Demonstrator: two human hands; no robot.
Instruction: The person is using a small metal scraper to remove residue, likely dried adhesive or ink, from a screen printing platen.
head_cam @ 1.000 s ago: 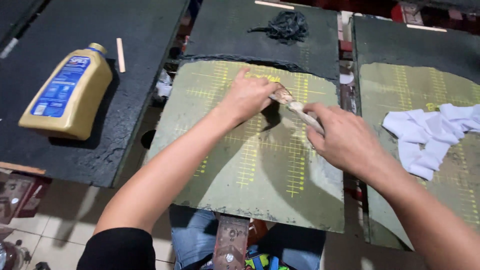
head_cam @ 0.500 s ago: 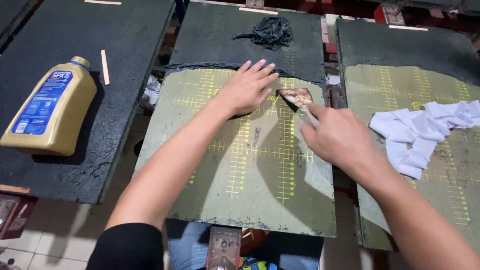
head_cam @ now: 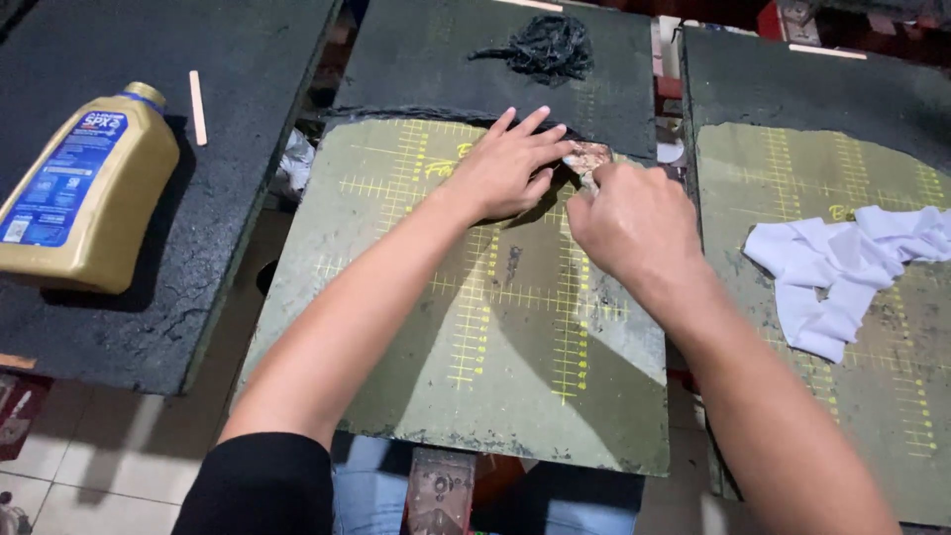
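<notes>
The left hand point(head_cam: 505, 168) lies flat, fingers spread, on the green gridded board point(head_cam: 495, 337). The right hand point(head_cam: 634, 218) is clenched around a small brownish tool point(head_cam: 586, 157) (mostly hidden), touching the left fingertips

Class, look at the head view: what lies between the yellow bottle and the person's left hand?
In the head view, between the yellow bottle and the left hand lie a thin wooden stick and a gap between the boards.

Both hands, the left hand point(head_cam: 500, 168) and right hand point(head_cam: 634, 223), are bare, no gloves, rings or watch. Forearms are uncovered too. Only a black short sleeve point(head_cam: 260, 485) shows on the left arm, plus blue jeans point(head_cam: 369, 485) below.
</notes>
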